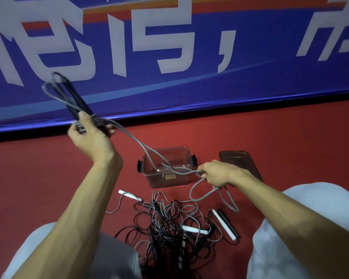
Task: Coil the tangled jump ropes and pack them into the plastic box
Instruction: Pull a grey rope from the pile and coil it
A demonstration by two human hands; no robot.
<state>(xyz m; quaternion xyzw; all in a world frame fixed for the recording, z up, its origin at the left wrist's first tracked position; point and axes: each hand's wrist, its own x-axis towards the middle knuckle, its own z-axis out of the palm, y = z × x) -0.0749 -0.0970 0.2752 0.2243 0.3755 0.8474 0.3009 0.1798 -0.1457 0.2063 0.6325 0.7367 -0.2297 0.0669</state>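
Upper left, my left hand (91, 131) grips the grey rope (133, 137) coiled around black handles (77, 99). Right of centre, my right hand (216, 174) pinches its slack. The box (181, 152) sits centre, tangled ropes (169, 224) below.

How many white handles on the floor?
3 white handles: one left of the tangle, one inside it, one at its right edge. Others may be hidden underneath.
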